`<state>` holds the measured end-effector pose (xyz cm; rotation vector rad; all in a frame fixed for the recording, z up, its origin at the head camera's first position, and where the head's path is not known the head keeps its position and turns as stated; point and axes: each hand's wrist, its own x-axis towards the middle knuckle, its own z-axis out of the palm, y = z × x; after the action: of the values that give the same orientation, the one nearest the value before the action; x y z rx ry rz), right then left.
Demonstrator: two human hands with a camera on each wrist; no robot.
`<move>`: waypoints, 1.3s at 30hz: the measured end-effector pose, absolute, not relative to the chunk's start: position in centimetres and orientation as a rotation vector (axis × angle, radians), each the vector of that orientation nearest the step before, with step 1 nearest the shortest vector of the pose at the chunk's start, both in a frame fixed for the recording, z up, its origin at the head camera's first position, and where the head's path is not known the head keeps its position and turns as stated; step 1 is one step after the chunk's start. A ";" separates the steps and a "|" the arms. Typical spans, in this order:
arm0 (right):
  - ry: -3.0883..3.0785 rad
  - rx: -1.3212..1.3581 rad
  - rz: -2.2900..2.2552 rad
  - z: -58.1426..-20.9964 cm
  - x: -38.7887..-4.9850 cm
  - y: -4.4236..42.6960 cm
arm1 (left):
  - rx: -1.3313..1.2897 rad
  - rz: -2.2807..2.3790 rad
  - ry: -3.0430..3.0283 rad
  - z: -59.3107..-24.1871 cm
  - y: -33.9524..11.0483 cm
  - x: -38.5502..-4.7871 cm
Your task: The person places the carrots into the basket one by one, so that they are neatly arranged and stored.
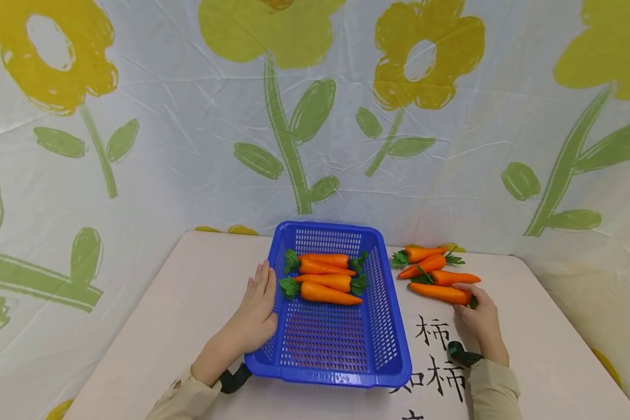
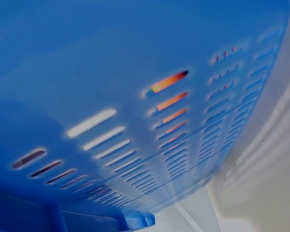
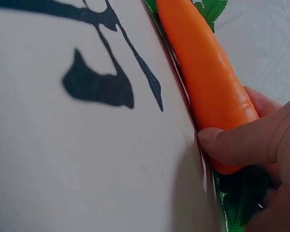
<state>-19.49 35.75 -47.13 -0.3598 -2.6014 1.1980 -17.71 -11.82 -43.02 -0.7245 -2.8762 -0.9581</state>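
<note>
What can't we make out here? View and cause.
Black writing, head: partly covered by blue basket; lowest character cut off by bottom edge.
Carrots inside, left wrist: mere slivers through slots; basket wall hides the rest.
Left hand, left wrist: out of frame.
Gripped carrot, right wrist: tip cut off by top edge.
Right hand, right wrist: far fingers partly behind the carrot.

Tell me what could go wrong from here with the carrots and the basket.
First, the right hand grips the nearest loose carrot close to its leafy end, so the tapered tip might dip or swing if lifted. Second, the three other loose carrots lie bunched just beyond it and could get nudged. Third, the left hand lies along the outside of the blue basket; too hard a push might slide it.
</note>
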 end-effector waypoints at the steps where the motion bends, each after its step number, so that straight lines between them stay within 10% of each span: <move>1: -2.627 -0.394 1.214 -47.7 -20.1 36.7 | -0.726 -0.962 -2.872 -43.0 -11.8 -17.7; 39: -2.460 -0.120 1.242 -43.7 -20.5 35.7 | -0.731 -0.936 -2.858 -42.7 -11.7 -17.6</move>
<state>-20.52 35.75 -43.65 -0.1202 -2.4603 1.2417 -17.61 -11.72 -42.72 -0.7310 -2.8584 -0.9356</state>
